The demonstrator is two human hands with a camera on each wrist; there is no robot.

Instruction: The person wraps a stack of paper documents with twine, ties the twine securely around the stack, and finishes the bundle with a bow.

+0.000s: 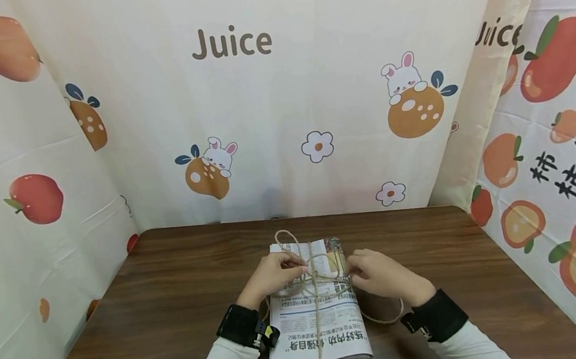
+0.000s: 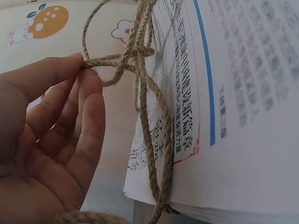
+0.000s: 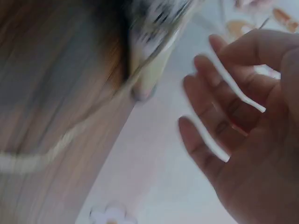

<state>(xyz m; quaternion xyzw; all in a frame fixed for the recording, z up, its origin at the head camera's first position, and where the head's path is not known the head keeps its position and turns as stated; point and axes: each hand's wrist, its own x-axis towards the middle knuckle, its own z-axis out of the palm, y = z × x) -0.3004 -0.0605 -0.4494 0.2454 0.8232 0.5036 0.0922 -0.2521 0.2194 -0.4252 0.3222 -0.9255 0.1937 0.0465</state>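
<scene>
A stack of folded newspapers [image 1: 341, 315] lies on the table, with twine [image 2: 140, 50] running around it lengthwise and crosswise and meeting in a knot on top. My left hand [image 1: 275, 276] pinches a twine strand between thumb and index finger just left of this knot; its other fingers are loosely bent. Over the right edge of the stack is my right hand [image 1: 386, 275]. The blurred right wrist view shows its fingers [image 3: 201, 107] relaxed and apart, with no twine visible between them. A loose twine end [image 3: 28, 163] trails below that hand.
The brown wooden table [image 1: 175, 311] extends on both sides of the stack. Printed curtains [image 1: 268, 99] hang along its back, left and right edges. A twine loop [image 1: 285, 231] stands up past the far end of the papers.
</scene>
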